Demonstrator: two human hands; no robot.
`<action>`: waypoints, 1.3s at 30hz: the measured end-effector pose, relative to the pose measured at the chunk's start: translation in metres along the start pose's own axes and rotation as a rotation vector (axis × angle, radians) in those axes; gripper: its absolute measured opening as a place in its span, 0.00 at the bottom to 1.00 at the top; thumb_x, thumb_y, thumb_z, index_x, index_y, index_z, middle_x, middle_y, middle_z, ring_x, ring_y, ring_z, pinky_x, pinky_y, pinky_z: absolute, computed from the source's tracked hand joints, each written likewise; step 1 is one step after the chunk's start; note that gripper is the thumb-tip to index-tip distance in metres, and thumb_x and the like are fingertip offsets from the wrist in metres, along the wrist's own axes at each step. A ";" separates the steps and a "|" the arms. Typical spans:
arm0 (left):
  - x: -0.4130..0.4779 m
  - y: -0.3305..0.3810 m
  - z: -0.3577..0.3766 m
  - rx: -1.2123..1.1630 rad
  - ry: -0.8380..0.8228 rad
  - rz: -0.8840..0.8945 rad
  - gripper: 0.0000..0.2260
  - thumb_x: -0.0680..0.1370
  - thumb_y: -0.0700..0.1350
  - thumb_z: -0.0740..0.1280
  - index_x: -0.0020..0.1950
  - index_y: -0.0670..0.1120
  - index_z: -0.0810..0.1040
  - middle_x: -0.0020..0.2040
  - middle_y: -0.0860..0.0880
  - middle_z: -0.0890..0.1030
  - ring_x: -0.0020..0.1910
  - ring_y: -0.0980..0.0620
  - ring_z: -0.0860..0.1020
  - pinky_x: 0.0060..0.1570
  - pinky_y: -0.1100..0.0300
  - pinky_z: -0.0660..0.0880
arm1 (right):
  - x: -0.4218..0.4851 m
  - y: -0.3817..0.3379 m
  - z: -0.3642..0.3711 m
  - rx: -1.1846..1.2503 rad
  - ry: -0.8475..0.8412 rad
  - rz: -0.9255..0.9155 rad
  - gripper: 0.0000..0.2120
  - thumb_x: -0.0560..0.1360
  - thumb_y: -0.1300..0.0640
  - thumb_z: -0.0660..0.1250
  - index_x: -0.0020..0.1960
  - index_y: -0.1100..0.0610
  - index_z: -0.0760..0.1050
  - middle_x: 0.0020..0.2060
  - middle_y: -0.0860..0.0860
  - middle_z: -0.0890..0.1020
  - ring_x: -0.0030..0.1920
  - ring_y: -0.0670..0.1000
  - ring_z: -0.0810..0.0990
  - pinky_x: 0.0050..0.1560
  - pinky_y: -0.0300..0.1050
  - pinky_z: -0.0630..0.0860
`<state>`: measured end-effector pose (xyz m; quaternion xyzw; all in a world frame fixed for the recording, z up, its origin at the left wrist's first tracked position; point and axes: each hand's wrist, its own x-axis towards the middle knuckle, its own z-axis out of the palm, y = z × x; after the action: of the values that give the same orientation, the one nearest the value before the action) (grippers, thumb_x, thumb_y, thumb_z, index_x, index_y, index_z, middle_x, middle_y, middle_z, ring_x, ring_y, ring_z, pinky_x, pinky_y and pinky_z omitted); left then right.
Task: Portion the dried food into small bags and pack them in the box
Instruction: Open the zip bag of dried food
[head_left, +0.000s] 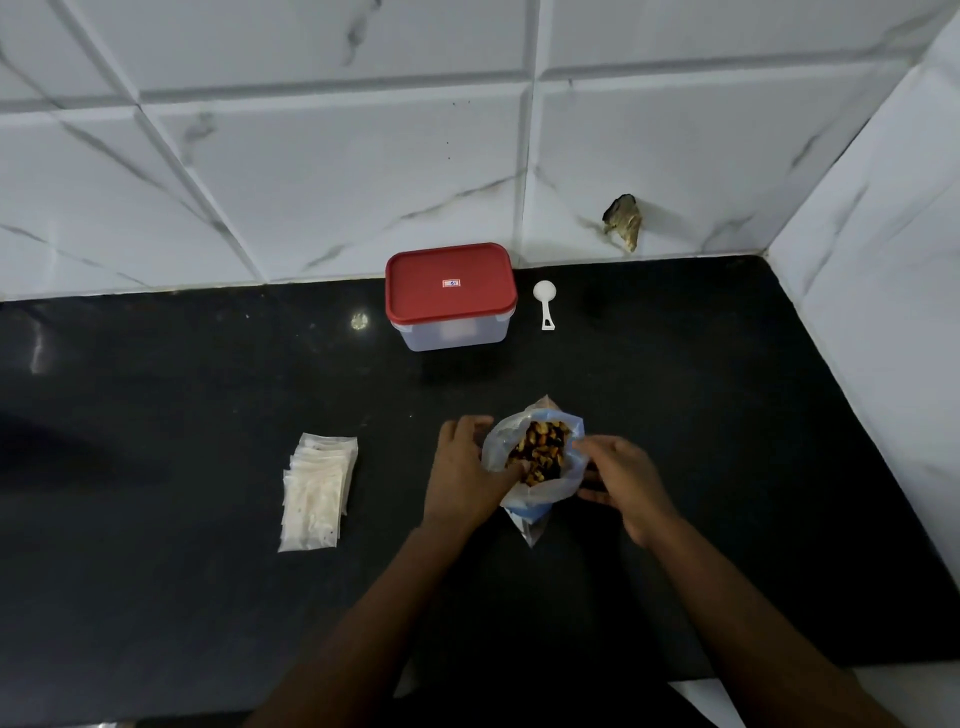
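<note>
Left hand (464, 470), right hand (623, 483) grip open food bag (565, 480) between them.

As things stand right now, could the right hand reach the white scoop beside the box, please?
Probably yes. The scoop lies alone on the counter, right of the red-lidded box and past the food bag, with nothing between. But the right hand grips the bag's rim and must release it first.

- bench (208, 597): glossy black
- box (451, 297): red lid, clear frosted body
- scoop (545, 301): white
- wall tiles (332, 171): white, grey marble veins
- dried food (540, 451): brownish-yellow mix, I think
</note>
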<state>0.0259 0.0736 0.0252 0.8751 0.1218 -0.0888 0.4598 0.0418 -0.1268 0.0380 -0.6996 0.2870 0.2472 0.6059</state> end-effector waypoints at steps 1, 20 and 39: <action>0.005 0.004 -0.001 0.082 0.013 0.058 0.25 0.71 0.51 0.80 0.65 0.53 0.75 0.60 0.57 0.72 0.56 0.59 0.75 0.53 0.63 0.75 | 0.001 -0.002 0.001 -0.067 0.013 -0.035 0.13 0.77 0.48 0.72 0.59 0.50 0.77 0.54 0.51 0.83 0.53 0.51 0.83 0.52 0.50 0.83; 0.030 0.011 -0.004 -1.088 -0.408 -0.752 0.16 0.86 0.46 0.60 0.69 0.39 0.77 0.66 0.37 0.80 0.65 0.40 0.78 0.56 0.43 0.78 | 0.017 -0.022 -0.001 0.315 -0.254 0.262 0.15 0.82 0.55 0.62 0.63 0.60 0.80 0.59 0.59 0.82 0.64 0.60 0.78 0.68 0.56 0.74; -0.016 -0.003 -0.013 -0.202 -0.134 -0.437 0.10 0.74 0.49 0.78 0.48 0.47 0.81 0.43 0.48 0.85 0.35 0.57 0.84 0.32 0.68 0.78 | -0.014 -0.004 -0.004 -0.123 -0.048 0.138 0.15 0.72 0.52 0.78 0.51 0.60 0.82 0.42 0.56 0.86 0.38 0.50 0.85 0.38 0.42 0.81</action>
<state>0.0105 0.0839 0.0349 0.7699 0.2856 -0.2311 0.5219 0.0343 -0.1292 0.0511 -0.7081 0.3042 0.3219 0.5500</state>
